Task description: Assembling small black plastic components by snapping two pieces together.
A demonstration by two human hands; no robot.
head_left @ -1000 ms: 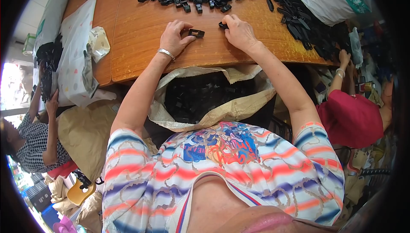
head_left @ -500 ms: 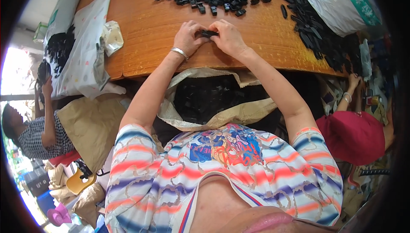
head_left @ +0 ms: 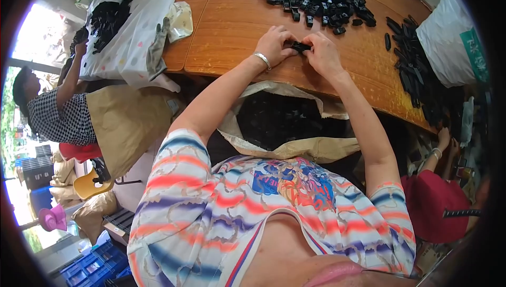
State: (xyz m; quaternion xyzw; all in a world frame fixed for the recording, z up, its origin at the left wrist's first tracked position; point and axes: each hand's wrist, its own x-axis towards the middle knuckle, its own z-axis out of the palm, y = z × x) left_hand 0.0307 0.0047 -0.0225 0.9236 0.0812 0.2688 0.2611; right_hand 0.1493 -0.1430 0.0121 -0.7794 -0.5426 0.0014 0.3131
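Above the near part of the brown wooden table (head_left: 232, 39), a small, elongated black plastic piece (head_left: 301, 47) is pinched between my two hands. My left hand (head_left: 274, 46) grips its left end with thumb and fingers. At the other end, the fingers of my right hand (head_left: 323, 55) are closed on it; they cover part of the piece, so its exact kind does not show. Beyond my hands lies a heap of small black plastic clips (head_left: 316, 2). Below the table edge, under my forearms, an open sack (head_left: 311, 149) contains dark pieces (head_left: 271, 121).
Long black parts (head_left: 414, 68) lie at the table's right, beside a white bag (head_left: 448, 39). Left are a plastic sheet (head_left: 139, 29), a grey glove (head_left: 157, 50) and black parts (head_left: 108, 21). Co-workers sit left (head_left: 58, 113) and right (head_left: 437, 197).
The head view has turned, so the table and my hands appear farther right and tilted. Both hands still hold the black piece; the grip looks much the same.
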